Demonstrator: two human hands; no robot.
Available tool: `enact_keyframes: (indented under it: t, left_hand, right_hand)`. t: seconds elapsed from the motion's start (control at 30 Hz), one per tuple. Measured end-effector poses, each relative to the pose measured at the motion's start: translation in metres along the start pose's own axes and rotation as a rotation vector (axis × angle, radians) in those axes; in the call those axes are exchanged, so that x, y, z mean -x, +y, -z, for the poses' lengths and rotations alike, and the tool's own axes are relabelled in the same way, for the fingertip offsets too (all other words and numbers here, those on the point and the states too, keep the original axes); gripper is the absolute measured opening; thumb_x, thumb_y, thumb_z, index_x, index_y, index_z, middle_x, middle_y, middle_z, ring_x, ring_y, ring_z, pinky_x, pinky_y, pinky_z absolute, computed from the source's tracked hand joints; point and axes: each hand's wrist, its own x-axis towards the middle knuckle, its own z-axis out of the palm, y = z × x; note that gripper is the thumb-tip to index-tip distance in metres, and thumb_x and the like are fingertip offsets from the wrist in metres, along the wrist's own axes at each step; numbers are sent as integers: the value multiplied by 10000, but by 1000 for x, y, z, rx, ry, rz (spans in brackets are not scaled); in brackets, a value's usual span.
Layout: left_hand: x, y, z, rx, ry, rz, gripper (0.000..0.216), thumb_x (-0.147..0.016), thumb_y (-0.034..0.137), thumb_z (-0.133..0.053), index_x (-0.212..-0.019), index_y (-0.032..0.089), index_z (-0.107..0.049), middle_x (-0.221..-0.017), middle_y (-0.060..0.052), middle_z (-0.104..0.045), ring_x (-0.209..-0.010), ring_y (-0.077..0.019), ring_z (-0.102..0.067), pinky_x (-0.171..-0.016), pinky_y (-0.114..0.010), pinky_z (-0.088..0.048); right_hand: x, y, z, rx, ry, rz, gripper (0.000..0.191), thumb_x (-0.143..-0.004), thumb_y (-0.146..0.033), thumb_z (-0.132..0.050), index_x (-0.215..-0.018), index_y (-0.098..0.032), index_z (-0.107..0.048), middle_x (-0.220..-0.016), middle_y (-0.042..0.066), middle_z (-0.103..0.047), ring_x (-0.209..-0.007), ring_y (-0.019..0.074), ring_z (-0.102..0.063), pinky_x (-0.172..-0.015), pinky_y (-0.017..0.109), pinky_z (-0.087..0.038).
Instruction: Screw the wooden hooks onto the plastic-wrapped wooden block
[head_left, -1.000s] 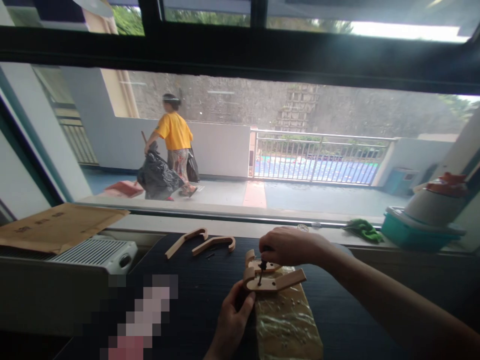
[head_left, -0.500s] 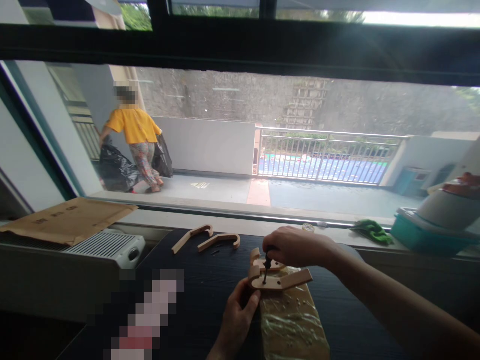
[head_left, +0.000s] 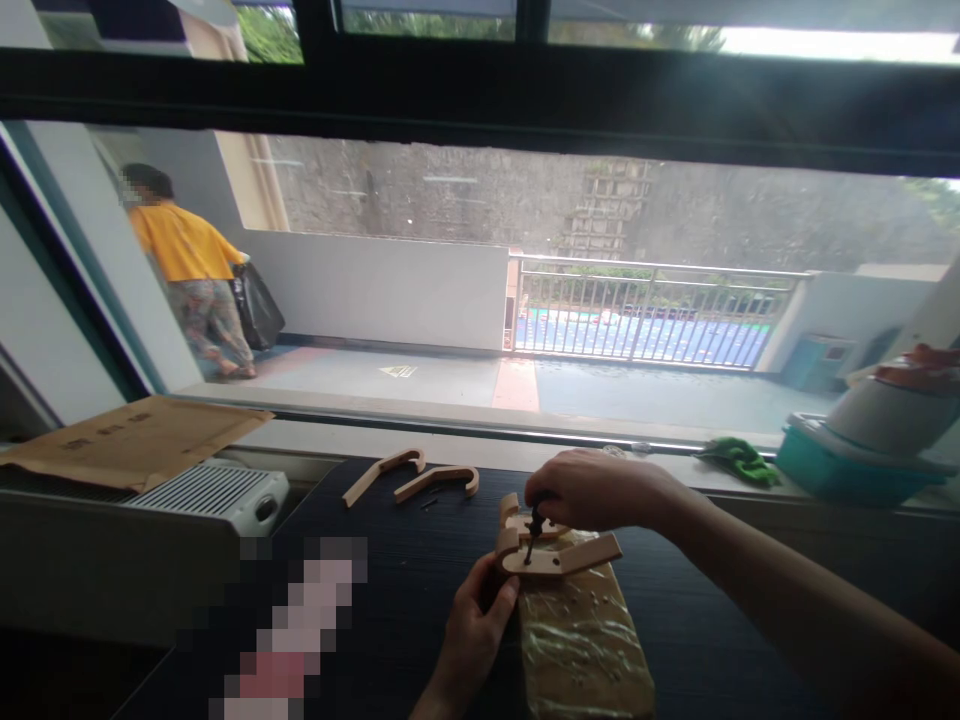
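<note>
Wooden hook [head_left: 543, 565] beneath right hand [head_left: 583, 490]

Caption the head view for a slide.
Right hand holds a screwdriver to a wooden hook, left hand at its curved end.

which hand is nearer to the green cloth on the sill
Right: the right hand is left of the green cloth, around the screwdriver; the left hand is farther left and lower, by the wooden hook.

Above the wrapped block [head_left: 586, 650], which the bottom edge cuts off, the right hand [head_left: 581, 490] covers the upper part of a screwdriver [head_left: 535, 524].
</note>
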Motion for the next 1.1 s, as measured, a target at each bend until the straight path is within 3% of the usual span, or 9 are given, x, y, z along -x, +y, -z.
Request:
enact_keyframes:
  t: [0.37,0.63,0.8,1.1]
  left_hand:
    - [-1,-1,0,-12,8,8,282,-751,313,-616,-989,163,-601,-957,-49,-685,-937,-218,-610,-833,-273,-463]
    - [-1,0,-1,-11,6,-14,256,-750,301,-617,-967,166,-610,-959,-42,-685,-931,-209,-607,-829,-268,-464]
    - [-1,-3,0,-2,3,4,261,-762,298,-606,-989,168,-596,-970,-41,-681,-933,-200,-607,-832,-255,-460]
    - [-1,-1,-1,11,21,14,274,-735,297,-629,-972,161,-603,-952,-46,-685,-927,-205,-606,-827,-255,-461]
  right_hand:
    - [-8,4,-13,47,75,-48,269,-837,-262,-405,-867,-161,-652,-779,53,-662,-665,141,-546,-556,250,-331]
    - [-2,-2,-1,20,-9,-36,258,-801,-269,-467,-978,-216,-646,-872,29,-676,-742,155,-572,-579,253,-346]
    - [-4,-2,-5,48,-8,-36,243,-806,-214,-429,-885,-189,-658,-831,40,-669,-708,145,-556,-569,251,-336]
    - [-6,3,-15,44,56,-58,271,-848,-269,-398,-836,-164,-647,-747,39,-649,-633,131,-531,-545,249,-327]
